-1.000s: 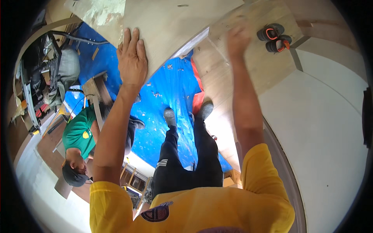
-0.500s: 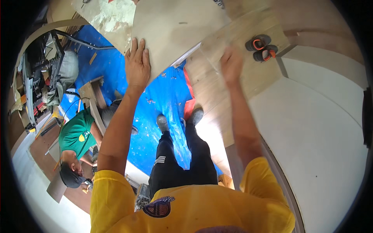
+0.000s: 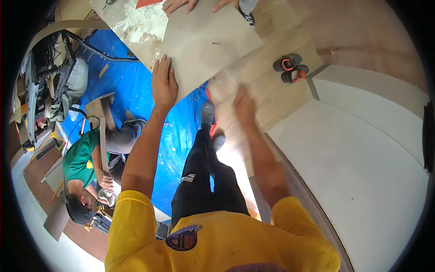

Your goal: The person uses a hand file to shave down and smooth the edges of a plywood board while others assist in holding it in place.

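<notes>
My left hand (image 3: 164, 84) lies with extended fingers on the left edge of a beige board (image 3: 206, 50). My right hand (image 3: 243, 104), smeared by motion, is below and right of the board's lower edge; what it holds, if anything, I cannot make out. At the top, another person's hands (image 3: 179, 6) rest on the board's far edge. A pale, paint-stained panel (image 3: 136, 34) adjoins the board on the left.
A co-worker in green (image 3: 79, 163) crouches at lower left, holding tools or material. A blue tarp (image 3: 158, 149) covers floor beside wood planks (image 3: 281, 104). Dark shoes (image 3: 287, 63) stand at upper right, near a white curved surface (image 3: 362, 158). Piled equipment (image 3: 54, 77) fills the left.
My right hand has moved down and leftward. The board sits lower in view, and another person's hands now show on it. My feet have shifted; the co-worker's hand has moved.
</notes>
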`<control>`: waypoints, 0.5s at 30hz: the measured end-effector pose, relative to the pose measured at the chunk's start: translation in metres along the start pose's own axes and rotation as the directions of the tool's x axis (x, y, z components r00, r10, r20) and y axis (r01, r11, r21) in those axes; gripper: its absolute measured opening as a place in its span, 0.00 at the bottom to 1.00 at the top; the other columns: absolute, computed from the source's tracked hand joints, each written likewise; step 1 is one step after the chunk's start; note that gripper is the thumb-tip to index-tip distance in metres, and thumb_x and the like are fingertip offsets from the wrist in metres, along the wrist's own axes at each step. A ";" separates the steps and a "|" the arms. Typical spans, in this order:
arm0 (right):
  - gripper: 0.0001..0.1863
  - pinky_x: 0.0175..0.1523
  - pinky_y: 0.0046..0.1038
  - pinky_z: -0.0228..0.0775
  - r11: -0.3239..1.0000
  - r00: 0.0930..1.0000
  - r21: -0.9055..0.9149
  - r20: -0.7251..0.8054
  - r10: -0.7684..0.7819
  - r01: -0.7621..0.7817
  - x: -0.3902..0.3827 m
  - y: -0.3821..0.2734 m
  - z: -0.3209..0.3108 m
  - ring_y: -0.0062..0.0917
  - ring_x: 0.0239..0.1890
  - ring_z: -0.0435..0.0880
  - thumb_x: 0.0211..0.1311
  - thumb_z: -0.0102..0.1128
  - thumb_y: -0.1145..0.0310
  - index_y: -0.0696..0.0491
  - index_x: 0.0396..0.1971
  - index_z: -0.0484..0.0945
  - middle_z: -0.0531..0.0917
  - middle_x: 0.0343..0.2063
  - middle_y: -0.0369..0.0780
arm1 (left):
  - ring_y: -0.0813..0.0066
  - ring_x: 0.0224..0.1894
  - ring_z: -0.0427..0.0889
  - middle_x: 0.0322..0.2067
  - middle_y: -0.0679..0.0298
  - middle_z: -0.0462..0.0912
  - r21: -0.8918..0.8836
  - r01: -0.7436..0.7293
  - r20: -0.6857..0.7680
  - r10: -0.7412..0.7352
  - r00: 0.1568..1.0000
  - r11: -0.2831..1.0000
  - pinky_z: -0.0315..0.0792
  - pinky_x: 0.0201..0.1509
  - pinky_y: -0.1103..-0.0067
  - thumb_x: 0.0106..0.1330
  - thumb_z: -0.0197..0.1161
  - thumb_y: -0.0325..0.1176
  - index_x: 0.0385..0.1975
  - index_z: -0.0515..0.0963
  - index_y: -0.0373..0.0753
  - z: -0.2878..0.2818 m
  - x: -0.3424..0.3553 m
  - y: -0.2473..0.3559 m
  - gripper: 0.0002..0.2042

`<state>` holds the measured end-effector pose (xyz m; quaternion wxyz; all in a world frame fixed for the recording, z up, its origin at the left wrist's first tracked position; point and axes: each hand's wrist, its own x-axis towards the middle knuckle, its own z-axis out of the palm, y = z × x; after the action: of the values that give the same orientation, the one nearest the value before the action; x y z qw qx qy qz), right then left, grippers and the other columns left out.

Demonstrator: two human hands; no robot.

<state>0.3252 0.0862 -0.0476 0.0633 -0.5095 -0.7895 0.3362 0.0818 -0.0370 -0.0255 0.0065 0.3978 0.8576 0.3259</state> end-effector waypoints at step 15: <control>0.18 0.37 0.47 0.69 0.980 0.977 -0.087 -0.132 0.169 -0.181 -0.038 0.065 -0.156 0.53 0.33 0.79 0.75 0.46 0.61 0.61 0.36 0.77 0.79 0.29 0.57 | 0.52 0.75 0.51 0.73 0.55 0.56 0.466 -0.355 0.540 0.057 0.840 0.811 0.46 0.75 0.50 0.72 0.52 0.49 0.71 0.58 0.38 -0.032 -0.068 0.006 0.32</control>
<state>0.4617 0.1431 0.0429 0.0571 -0.5995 -0.7518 0.2687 0.1235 -0.0986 -0.0133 0.0784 0.5470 0.8319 -0.0499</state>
